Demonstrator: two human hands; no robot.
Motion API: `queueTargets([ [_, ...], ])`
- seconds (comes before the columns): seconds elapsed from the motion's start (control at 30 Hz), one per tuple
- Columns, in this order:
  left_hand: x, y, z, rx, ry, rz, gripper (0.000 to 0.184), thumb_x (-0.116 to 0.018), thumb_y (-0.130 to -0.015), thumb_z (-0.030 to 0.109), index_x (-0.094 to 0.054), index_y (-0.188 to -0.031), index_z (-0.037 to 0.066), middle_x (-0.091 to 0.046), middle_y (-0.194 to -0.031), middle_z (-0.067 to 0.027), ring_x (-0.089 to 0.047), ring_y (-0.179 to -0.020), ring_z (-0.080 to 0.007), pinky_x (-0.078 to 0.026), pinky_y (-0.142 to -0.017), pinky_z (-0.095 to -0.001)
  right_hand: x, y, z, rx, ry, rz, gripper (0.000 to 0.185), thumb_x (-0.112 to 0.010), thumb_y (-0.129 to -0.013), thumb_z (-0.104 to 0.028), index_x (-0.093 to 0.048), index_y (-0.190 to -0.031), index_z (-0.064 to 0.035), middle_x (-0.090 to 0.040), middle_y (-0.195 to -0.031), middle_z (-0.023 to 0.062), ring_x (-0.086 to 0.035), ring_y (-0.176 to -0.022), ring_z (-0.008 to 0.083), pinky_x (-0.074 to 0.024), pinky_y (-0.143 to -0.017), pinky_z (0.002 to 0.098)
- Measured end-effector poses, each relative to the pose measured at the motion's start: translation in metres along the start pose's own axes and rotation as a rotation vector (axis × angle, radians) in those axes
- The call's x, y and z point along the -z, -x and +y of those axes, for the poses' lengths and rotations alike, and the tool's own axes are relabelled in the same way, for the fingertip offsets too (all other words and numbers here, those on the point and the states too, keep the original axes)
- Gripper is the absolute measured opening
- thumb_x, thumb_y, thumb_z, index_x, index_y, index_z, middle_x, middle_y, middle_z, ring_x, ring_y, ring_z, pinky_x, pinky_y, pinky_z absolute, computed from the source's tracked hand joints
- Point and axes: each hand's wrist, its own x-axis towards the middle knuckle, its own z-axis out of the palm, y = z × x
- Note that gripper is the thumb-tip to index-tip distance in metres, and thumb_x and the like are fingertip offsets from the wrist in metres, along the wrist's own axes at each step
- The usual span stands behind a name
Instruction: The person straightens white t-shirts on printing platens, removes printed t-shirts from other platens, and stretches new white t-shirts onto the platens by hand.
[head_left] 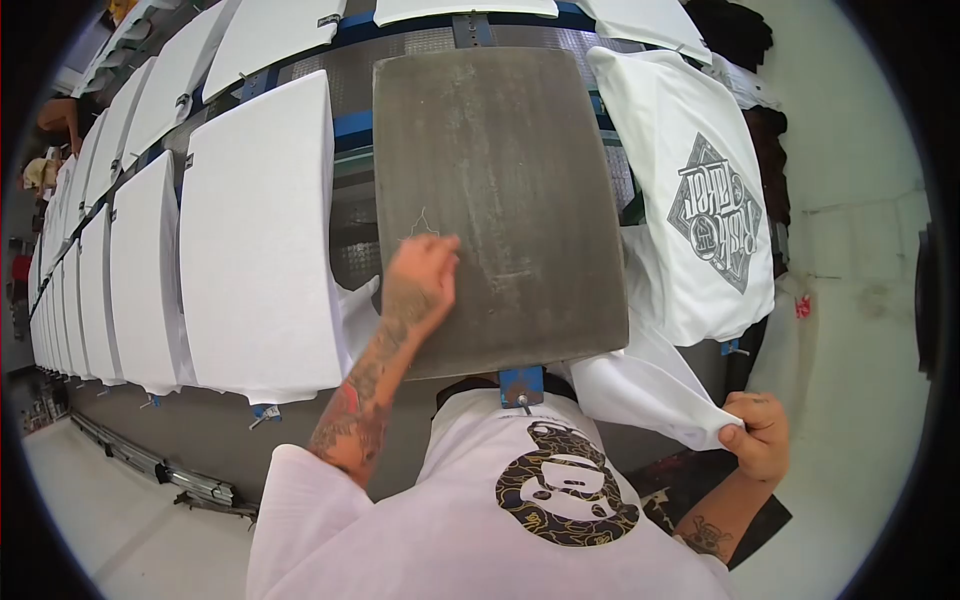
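My left hand (425, 275) is over the left part of a bare grey-brown board (510, 190), its fingers drawn together. A thin pale thread (424, 222) shows at its fingertips. Down at the right, my right hand (757, 435) is closed on the edge of a white cloth (650, 385). That cloth stretches from the board's lower right corner to my right fingers. Right of the board, a white shirt (690, 190) with a dark diamond-shaped print lies over another board.
White shirts (262, 240) on boards run in a long row to the left. Blue metal clamps (521, 387) show at the boards' near ends. Dark cloth (735, 35) is piled at the upper right. Other people are partly visible at the far left.
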Motion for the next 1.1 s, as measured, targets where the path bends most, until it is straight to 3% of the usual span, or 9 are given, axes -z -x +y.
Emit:
queueTargets([
  [0.1,0.013,-0.031,-0.041,-0.061,-0.040,0.174,0.027,-0.062,-0.080,0.000,-0.066,-0.105,0.007,-0.063,-0.097,-0.0108,-0.059,-0.089,-0.0302,-0.050,-0.078,-0.0390,-0.008,-0.010,-0.010,0.008,0.032,-0.005,0.021,-0.073,-0.081,-0.019,-0.069,-0.083,0.0018,-0.053,-0.059,0.0068,-0.046,-0.051,0.0161,-0.0326,-0.049,0.0308],
  [0.4,0.017,-0.050,-0.085,-0.331,-0.127,-0.186,0.024,-0.063,-0.076,0.000,-0.069,-0.094,0.014,-0.057,-0.091,-0.0017,-0.056,-0.088,-0.0193,-0.045,-0.074,-0.0330,-0.020,-0.026,-0.021,-0.036,0.104,-0.008,0.021,-0.073,-0.082,-0.019,-0.069,-0.084,0.0012,-0.053,-0.060,0.0064,-0.045,-0.053,0.0162,-0.0329,-0.050,0.0308],
  [0.63,0.011,-0.041,-0.084,-0.281,-0.046,-0.085,0.016,-0.061,-0.078,-0.001,-0.062,-0.090,0.009,-0.055,-0.093,-0.0053,-0.055,-0.088,-0.0248,-0.044,-0.073,-0.0360,-0.024,-0.024,-0.017,-0.043,0.093,0.004,0.021,-0.073,-0.082,-0.020,-0.068,-0.083,0.0011,-0.054,-0.061,0.0057,-0.045,-0.054,0.0155,-0.0329,-0.050,0.0306],
  [0.83,0.061,0.077,-0.063,0.171,0.208,-0.276,0.008,-0.050,-0.094,0.007,-0.054,-0.089,0.003,-0.051,-0.088,-0.0166,-0.054,-0.079,-0.0350,-0.045,-0.070,-0.0411,-0.018,-0.006,-0.009,-0.102,0.057,0.086,0.023,-0.073,-0.082,-0.022,-0.068,-0.083,0.0010,-0.054,-0.061,0.0048,-0.045,-0.054,0.0137,-0.0327,-0.050,0.0302],
  [0.9,0.052,0.151,-0.059,0.398,0.167,-0.171,0.016,-0.047,-0.098,0.014,-0.054,-0.089,0.003,-0.052,-0.078,-0.0120,-0.055,-0.069,-0.0270,-0.044,-0.061,-0.0362,-0.018,-0.005,-0.004,-0.108,0.044,0.092,0.024,-0.073,-0.083,-0.022,-0.068,-0.083,0.0012,-0.053,-0.061,0.0048,-0.045,-0.053,0.0133,-0.0327,-0.050,0.0300],
  [0.97,0.018,0.241,-0.056,1.133,0.531,-0.181,0.016,-0.053,-0.097,0.019,-0.056,-0.090,0.005,-0.052,-0.067,-0.0003,-0.048,-0.057,-0.0093,-0.038,-0.049,-0.0293,-0.019,-0.012,0.001,-0.093,0.046,0.055,0.025,-0.073,-0.083,-0.022,-0.068,-0.085,0.0019,-0.053,-0.061,0.0051,-0.046,-0.054,0.0137,-0.0329,-0.050,0.0298],
  [1.0,-0.014,0.316,-0.081,1.204,0.606,-0.343,0.018,-0.054,-0.096,0.022,-0.059,-0.093,0.005,-0.063,-0.075,-0.0053,-0.058,-0.062,-0.0169,-0.046,-0.054,-0.0354,-0.020,-0.018,0.001,-0.088,0.041,0.047,0.025,-0.073,-0.083,-0.022,-0.068,-0.085,0.0019,-0.053,-0.061,0.0051,-0.046,-0.054,0.0137,-0.0329,-0.050,0.0298],
  [1.07,-0.023,0.382,-0.079,0.137,0.224,-0.842,0.022,-0.054,-0.093,0.025,-0.063,-0.093,0.006,-0.068,-0.078,-0.0145,-0.066,-0.069,-0.0317,-0.051,-0.062,-0.0462,-0.022,-0.029,0.001,-0.075,0.044,-0.010,0.025,-0.072,-0.083,-0.022,-0.069,-0.087,0.0024,-0.053,-0.061,0.0052,-0.045,-0.054,0.0140,-0.0332,-0.050,0.0297],
  [1.1,-0.020,0.375,-0.074,0.141,0.224,-0.838,0.022,-0.054,-0.093,0.025,-0.063,-0.093,0.006,-0.068,-0.078,-0.0145,-0.066,-0.069,-0.0317,-0.051,-0.062,-0.0462,-0.022,-0.032,0.000,-0.073,0.045,-0.014,0.025,-0.072,-0.083,-0.022,-0.069,-0.087,0.0024,-0.053,-0.061,0.0052,-0.045,-0.054,0.0140,-0.0332,-0.050,0.0297],
])
